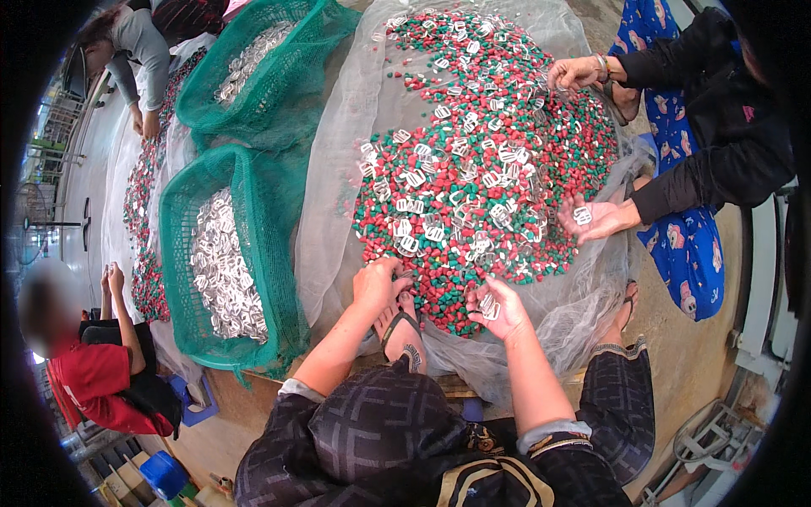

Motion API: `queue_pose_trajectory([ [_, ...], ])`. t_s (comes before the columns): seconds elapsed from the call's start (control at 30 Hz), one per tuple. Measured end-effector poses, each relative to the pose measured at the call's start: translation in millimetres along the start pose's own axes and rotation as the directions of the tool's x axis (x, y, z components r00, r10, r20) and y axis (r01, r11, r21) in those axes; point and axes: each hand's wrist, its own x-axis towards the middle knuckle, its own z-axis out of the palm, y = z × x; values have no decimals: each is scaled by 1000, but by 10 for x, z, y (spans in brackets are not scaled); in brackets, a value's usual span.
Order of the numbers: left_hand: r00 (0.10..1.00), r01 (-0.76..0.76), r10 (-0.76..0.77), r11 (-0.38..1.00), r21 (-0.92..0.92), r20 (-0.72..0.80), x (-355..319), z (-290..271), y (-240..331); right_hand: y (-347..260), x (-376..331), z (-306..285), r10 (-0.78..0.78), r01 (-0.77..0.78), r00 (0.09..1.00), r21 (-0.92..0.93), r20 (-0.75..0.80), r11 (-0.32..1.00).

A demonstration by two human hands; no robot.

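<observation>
A big heap of small red, green and white stones [507, 169] mixed with shiny metal buckle pieces [460, 182] lies on a pale mesh sheet [338, 211]. My left hand [378, 283] is down in the near edge of the heap, fingers curled among the stones; what it grips is hidden. My right hand [498, 308] is raised a little over the near edge and holds several metal buckle pieces [488, 304] in its palm. My foot in a sandal [404, 331] rests between my hands.
A green net basket [253, 194] of metal pieces stands to my left, another green net basket [253, 101] behind it. A person in black across the heap holds pieces in one hand [591, 218] and picks with the other hand [574, 74]. Two more people sit at the far left.
</observation>
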Motion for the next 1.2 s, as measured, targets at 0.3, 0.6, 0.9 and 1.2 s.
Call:
queue_pose_trajectory([
  [0.3,919,-321,391,821,-472,54,46,101,494,50,-48,52,51,-51,998,4,29,999],
  [0.6,883,-468,449,863,191,136,117,476,721,-134,-183,-178,-127,88,963,-166,-239,982],
  [0.9,928,-90,267,838,-538,260,111,236,391,49,120,-53,-486,-26,850,-938,-203,347],
  [1.2,832,316,309,420,-851,461,131,220,458,-82,12,170,-266,167,963,-679,-43,715],
])
